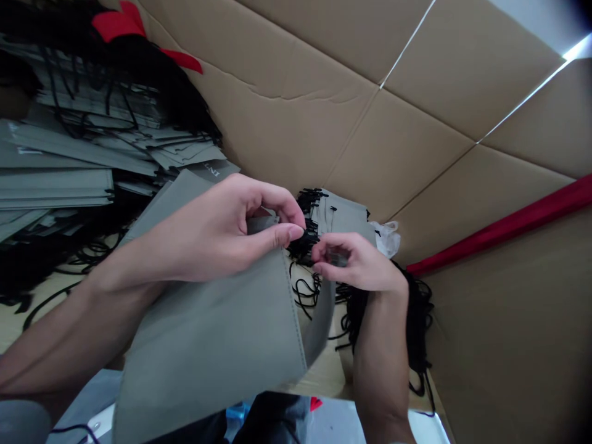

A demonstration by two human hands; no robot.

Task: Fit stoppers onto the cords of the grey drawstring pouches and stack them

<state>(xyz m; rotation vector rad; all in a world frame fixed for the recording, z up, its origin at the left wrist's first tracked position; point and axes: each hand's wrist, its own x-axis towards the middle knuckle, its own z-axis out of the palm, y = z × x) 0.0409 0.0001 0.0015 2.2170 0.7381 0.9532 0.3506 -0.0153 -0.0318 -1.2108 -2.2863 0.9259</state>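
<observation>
A flat grey bag (217,336) with a stitched side seam hangs at an angle in front of me. My left hand (240,228) pinches its upper corner between thumb and fingers. To the right of that corner, my right hand (356,262) is closed with its fingertips together, at the top of a loose grey side strip (321,327) that curves up from the bag's seam. The fingers partly hide what they grip there. Behind the hands lies a stack of grey bags (346,209) with black cord ends (305,219).
Piles of grey bags (55,188) with black cords fill the left side. A red strip (120,24) lies on the heap. Cardboard walls (300,111) enclose the back and right, with a dark red band (504,228) along the right wall. Crumpled clear plastic (388,237) sits behind my right hand.
</observation>
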